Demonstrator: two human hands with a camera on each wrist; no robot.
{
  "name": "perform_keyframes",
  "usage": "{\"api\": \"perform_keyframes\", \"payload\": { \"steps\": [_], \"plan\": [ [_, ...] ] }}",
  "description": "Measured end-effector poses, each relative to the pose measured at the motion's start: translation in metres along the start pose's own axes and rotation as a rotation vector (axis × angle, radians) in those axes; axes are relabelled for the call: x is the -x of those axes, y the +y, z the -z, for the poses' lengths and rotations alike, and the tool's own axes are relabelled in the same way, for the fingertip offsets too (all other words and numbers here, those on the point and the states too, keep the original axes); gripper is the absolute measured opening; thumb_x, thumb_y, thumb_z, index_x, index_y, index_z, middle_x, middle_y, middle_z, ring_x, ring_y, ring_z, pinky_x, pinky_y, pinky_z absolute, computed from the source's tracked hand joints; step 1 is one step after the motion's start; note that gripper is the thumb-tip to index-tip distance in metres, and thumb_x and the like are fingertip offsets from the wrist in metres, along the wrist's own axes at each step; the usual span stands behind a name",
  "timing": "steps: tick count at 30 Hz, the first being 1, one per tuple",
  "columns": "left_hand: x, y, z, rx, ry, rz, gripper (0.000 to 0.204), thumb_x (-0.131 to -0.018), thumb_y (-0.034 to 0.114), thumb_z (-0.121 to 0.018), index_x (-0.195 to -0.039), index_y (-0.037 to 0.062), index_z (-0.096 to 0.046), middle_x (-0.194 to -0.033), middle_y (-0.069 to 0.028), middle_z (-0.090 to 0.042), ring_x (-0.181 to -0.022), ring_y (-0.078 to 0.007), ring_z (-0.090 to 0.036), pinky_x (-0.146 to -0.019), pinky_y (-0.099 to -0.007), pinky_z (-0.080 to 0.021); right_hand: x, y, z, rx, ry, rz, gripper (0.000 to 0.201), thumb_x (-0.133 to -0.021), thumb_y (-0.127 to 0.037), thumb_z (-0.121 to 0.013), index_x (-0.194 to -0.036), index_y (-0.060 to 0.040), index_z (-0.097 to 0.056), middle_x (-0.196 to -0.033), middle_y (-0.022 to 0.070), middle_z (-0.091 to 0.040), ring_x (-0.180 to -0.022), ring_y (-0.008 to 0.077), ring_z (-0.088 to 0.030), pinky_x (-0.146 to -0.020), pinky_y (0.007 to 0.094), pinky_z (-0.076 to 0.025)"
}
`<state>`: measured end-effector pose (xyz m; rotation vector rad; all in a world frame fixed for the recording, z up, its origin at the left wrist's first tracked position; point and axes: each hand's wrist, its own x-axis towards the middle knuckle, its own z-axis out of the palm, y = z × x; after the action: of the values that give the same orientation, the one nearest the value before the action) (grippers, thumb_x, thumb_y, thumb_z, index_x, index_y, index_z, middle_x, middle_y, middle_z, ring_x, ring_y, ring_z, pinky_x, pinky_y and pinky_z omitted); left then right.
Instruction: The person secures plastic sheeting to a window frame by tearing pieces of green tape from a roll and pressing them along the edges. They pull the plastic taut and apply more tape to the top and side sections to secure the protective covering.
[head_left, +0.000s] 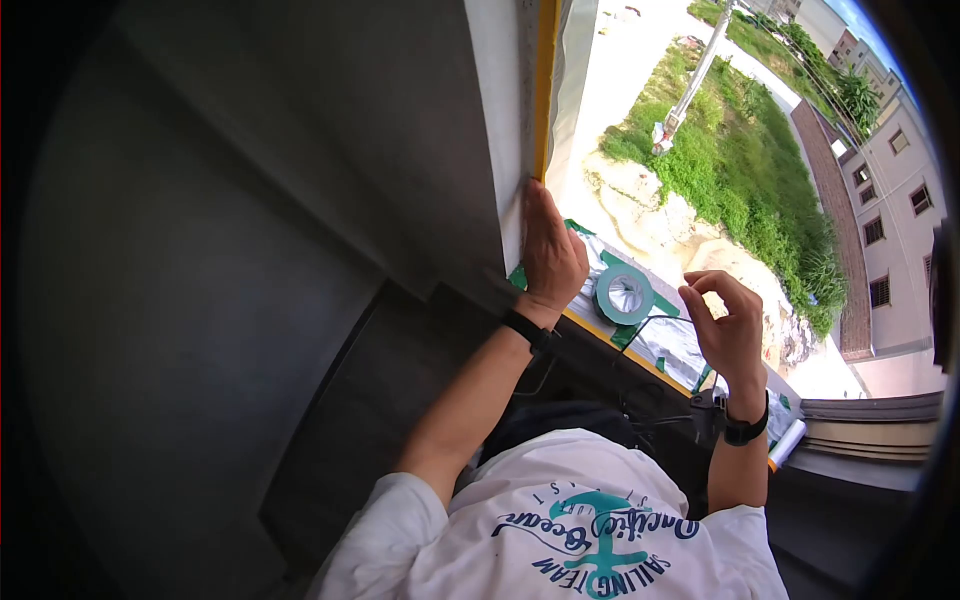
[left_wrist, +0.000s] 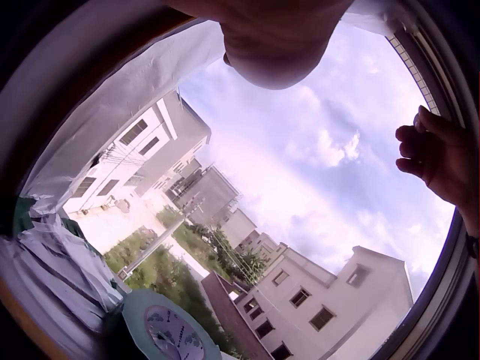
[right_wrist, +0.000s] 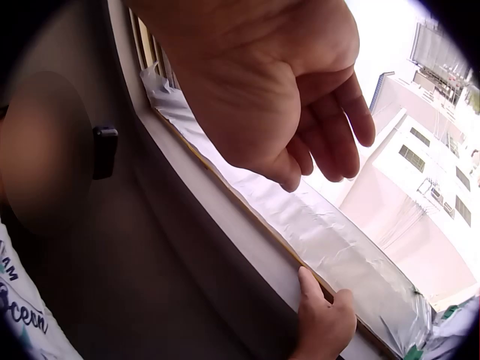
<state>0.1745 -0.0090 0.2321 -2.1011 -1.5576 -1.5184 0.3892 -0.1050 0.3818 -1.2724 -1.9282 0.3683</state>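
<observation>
Extended fingers of the left hand (head_left: 555, 262) press on the lower end of a yellow tape strip (head_left: 546, 95) along the window's side edge. In the right wrist view, the left hand (right_wrist: 326, 324) touches this strip (right_wrist: 251, 214), with wrinkled clear film (right_wrist: 330, 244) beside it. The right hand (head_left: 732, 328) is raised before the window, fingers loosely bent; nothing is visible in its grasp, and its palm (right_wrist: 262, 97) shows in the right wrist view. A green tape roll (head_left: 604, 303) lies on the film-covered sill between the hands. The left wrist view shows the left hand's underside (left_wrist: 277, 49).
Silvery film (head_left: 670, 342) held by green tape pieces covers the sill. A white roll (head_left: 788, 443) lies at the sill's right end, near the window frame (head_left: 870, 410). A dark cable (head_left: 655, 318) hangs between the arms. A grey wall (head_left: 200, 250) stands at left; buildings and grass are outside.
</observation>
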Motion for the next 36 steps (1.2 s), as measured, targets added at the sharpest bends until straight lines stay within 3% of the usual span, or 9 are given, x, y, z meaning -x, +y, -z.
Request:
{"api": "perform_keyframes", "payload": {
  "steps": [4,10,12,16,20,24,29,31,36],
  "plan": [
    [0.017,-0.001,-0.012,0.042,0.002,0.052,0.080,-0.088,0.005,-0.053,-0.151,-0.0166,-0.008,-0.153,-0.0426,-0.020,-0.141,-0.0557,-0.028,-0.120,-0.0524,-0.024,0.005,-0.003,-0.003,0.041,-0.013,-0.046,0.013,-0.089,-0.005,-0.073,-0.082,0.0008,-0.064,-0.085,0.0143,-0.073,-0.078,0.0214,-0.072,-0.061,0.0299,-0.052],
    [0.033,-0.003,-0.018,0.091,-0.032,0.127,0.080,-0.088,0.007,-0.053,-0.151,-0.0162,-0.008,-0.153,-0.0425,-0.018,-0.142,-0.0545,-0.027,-0.120,-0.0549,-0.024,-0.007,-0.018,-0.015,0.096,-0.026,-0.051,0.015,-0.088,-0.006,-0.074,-0.081,0.0013,-0.064,-0.083,0.0139,-0.073,-0.077,0.0219,-0.072,-0.063,0.0305,-0.053],
    [0.040,-0.001,-0.011,0.101,-0.129,0.218,0.082,-0.088,0.007,-0.055,-0.152,-0.0143,-0.008,-0.156,-0.0400,-0.016,-0.145,-0.0522,-0.024,-0.120,-0.0544,-0.022,-0.012,-0.021,-0.020,0.106,-0.032,-0.021,0.016,-0.089,-0.008,-0.074,-0.081,0.0013,-0.064,-0.081,0.0140,-0.072,-0.076,0.0227,-0.072,-0.065,0.0314,-0.053],
    [0.035,0.012,0.016,0.246,-0.165,0.119,0.078,-0.092,0.009,-0.049,-0.154,-0.0115,-0.007,-0.160,-0.0343,-0.014,-0.152,-0.0446,-0.013,-0.123,-0.0532,-0.013,-0.022,-0.029,-0.030,0.126,-0.037,-0.042,0.016,-0.089,-0.009,-0.074,-0.082,0.0012,-0.064,-0.080,0.0143,-0.071,-0.076,0.0236,-0.072,-0.066,0.0317,-0.053],
    [-0.002,0.021,0.032,0.273,-0.027,0.014,0.080,-0.091,0.007,-0.055,-0.154,-0.0104,-0.010,-0.158,-0.0362,-0.015,-0.149,-0.0491,-0.018,-0.120,-0.0546,-0.020,-0.026,-0.032,-0.038,0.122,-0.042,-0.015,0.016,-0.089,-0.010,-0.074,-0.083,0.0009,-0.065,-0.080,0.0134,-0.071,-0.074,0.0238,-0.071,-0.066,0.0316,-0.053],
    [-0.019,0.014,0.021,0.277,-0.006,0.006,0.081,-0.089,0.006,-0.057,-0.152,-0.0128,-0.010,-0.157,-0.0386,-0.015,-0.147,-0.0514,-0.021,-0.120,-0.0535,-0.022,-0.022,-0.034,-0.043,0.138,-0.058,-0.029,0.016,-0.089,-0.011,-0.075,-0.083,0.0004,-0.065,-0.080,0.0132,-0.072,-0.074,0.0244,-0.071,-0.068,0.0330,-0.053],
    [-0.035,0.036,0.030,0.309,0.037,0.099,0.090,-0.083,0.009,-0.065,-0.151,-0.0151,-0.010,-0.154,-0.0427,-0.017,-0.143,-0.0547,-0.025,-0.120,-0.0485,-0.025,-0.020,-0.034,-0.043,0.170,-0.080,-0.060,0.016,-0.089,-0.012,-0.074,-0.083,0.0000,-0.066,-0.081,0.0131,-0.072,-0.072,0.0258,-0.070,-0.066,0.0337,-0.053],
    [-0.031,0.032,0.030,0.334,0.037,0.106,0.091,-0.082,0.011,-0.066,-0.150,-0.0152,-0.011,-0.154,-0.0423,-0.015,-0.145,-0.0541,-0.022,-0.121,-0.0512,-0.023,-0.018,-0.034,-0.044,0.177,-0.097,-0.066,0.016,-0.089,-0.012,-0.074,-0.083,0.0000,-0.066,-0.081,0.0130,-0.072,-0.071,0.0255,-0.070,-0.065,0.0335,-0.053],
    [0.017,0.005,0.043,0.306,-0.175,0.113,0.089,-0.084,0.010,-0.063,-0.154,-0.0095,-0.011,-0.158,-0.0381,-0.011,-0.149,-0.0508,-0.014,-0.120,-0.0568,-0.018,-0.024,-0.039,-0.048,0.175,-0.108,-0.048,0.015,-0.089,-0.011,-0.074,-0.082,0.0000,-0.065,-0.080,0.0126,-0.072,-0.070,0.0246,-0.070,-0.062,0.0330,-0.052]
  ]
}}
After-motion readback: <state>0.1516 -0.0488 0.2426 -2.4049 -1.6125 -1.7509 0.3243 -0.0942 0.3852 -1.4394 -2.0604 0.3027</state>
